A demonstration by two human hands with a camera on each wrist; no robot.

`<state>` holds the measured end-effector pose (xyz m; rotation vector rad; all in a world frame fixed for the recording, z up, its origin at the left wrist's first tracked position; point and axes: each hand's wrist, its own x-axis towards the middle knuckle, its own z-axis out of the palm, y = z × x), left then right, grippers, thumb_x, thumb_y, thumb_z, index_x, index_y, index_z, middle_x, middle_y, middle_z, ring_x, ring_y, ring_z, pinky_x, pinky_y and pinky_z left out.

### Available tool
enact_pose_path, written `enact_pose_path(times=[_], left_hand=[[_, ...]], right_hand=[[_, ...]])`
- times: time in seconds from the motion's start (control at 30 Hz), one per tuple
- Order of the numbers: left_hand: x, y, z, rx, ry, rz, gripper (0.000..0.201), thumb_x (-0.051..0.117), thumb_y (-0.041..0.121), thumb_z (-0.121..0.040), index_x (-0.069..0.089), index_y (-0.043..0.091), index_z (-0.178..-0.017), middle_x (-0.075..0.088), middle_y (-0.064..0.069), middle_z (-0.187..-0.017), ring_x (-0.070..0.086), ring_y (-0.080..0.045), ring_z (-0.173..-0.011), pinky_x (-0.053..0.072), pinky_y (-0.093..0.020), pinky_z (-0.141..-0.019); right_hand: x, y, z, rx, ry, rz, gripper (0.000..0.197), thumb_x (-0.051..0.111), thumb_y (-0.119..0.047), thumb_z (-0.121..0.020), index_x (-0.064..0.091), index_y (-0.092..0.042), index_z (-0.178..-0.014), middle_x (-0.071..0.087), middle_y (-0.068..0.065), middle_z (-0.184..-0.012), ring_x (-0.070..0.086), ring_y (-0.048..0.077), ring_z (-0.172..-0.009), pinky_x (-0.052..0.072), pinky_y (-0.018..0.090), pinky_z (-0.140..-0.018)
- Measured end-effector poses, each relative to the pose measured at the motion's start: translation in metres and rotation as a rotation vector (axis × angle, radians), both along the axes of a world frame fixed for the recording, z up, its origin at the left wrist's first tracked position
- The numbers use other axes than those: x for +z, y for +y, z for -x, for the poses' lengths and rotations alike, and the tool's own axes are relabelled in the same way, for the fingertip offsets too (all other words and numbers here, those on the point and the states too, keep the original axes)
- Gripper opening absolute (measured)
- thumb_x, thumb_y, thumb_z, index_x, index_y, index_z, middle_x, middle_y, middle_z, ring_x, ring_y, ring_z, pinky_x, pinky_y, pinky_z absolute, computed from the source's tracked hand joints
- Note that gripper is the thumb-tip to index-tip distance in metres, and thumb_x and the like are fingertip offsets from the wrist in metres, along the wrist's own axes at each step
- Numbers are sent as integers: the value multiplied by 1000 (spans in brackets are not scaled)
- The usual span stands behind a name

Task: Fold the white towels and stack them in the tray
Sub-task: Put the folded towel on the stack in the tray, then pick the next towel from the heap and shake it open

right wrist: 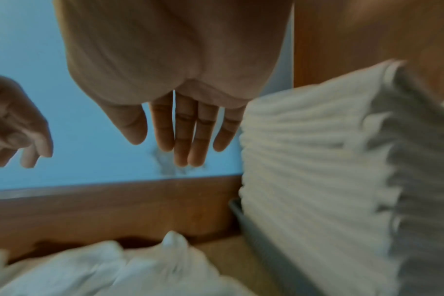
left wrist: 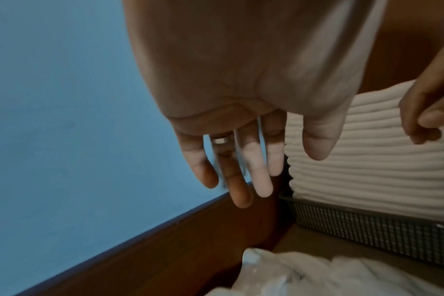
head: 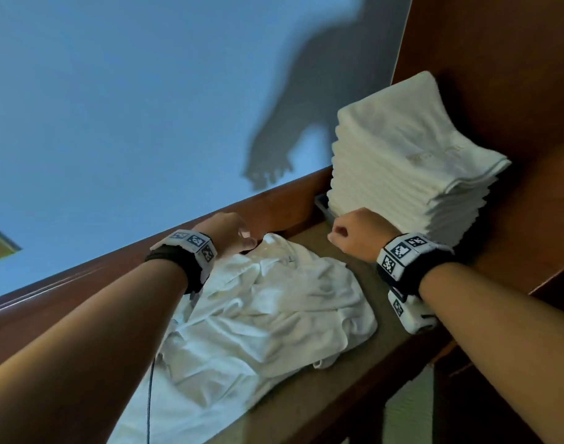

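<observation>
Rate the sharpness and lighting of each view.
Head view: mostly sharp, with a hard arm shadow on the blue wall. Left wrist view: open left hand sharp, crumpled white towels soft. Right wrist view: motion-blurred throughout, smearing the tall stack of folded white towels and right hand.

Both forearms are bare, no sleeves are visible. On the left wrist sits a black band [head: 174,261] with a white block [head: 194,243] on top, and this block carries black-and-white square code markers. A thin dark cable [head: 150,395] hangs down from it along the arm. The right wrist has the same black band [head: 415,274] and white marker blocks [head: 402,251]. The left hand [left wrist: 241,100] wears a plain silver ring [left wrist: 222,139].
</observation>
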<state>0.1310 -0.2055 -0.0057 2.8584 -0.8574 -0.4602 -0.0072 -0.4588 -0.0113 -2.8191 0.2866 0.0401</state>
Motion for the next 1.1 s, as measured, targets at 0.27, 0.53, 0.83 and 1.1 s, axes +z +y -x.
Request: enact_pose_path(times=[0.27, 0.53, 0.83, 1.1], left_hand=[[-78, 45, -5, 62, 138, -135, 30, 62, 53, -91, 68, 33, -113, 69, 2, -119, 65, -23, -105, 54, -41, -93], [-160, 82, -33, 203, 162, -218, 37, 53, 46, -98, 60, 28, -130, 63, 0, -131, 61, -22, -112, 49, -32, -84], [-220, 112, -56, 219, 2, -341, 59, 59, 40, -93, 39, 30, -147, 47, 0, -148, 42, -27, -136, 38, -47, -108], [-222, 128, -54, 318, -8, -256, 29, 48, 14, -99, 65, 20, -122, 60, -4, -113, 59, -28, -104, 46, -40, -82]], right_hand=[[-98, 50, -22, 54, 270, 32, 29, 56, -37, -89, 53, -21, -65, 63, 5, -85, 59, 27, -80, 53, 36, -74], [-164, 72, -116, 224, 325, 45, 20, 49, -28, -95, 62, -16, -85, 64, 9, -103, 61, 32, -99, 44, 32, -74], [-223, 122, -223, 430, 329, 255, 35, 59, -19, -89, 56, -19, -124, 54, 7, -121, 52, 30, -115, 43, 40, -83], [-237, 136, -251, 456, 367, 317, 38, 43, -4, -93, 55, -13, -128, 61, 13, -123, 59, 35, -114, 42, 42, -84]])
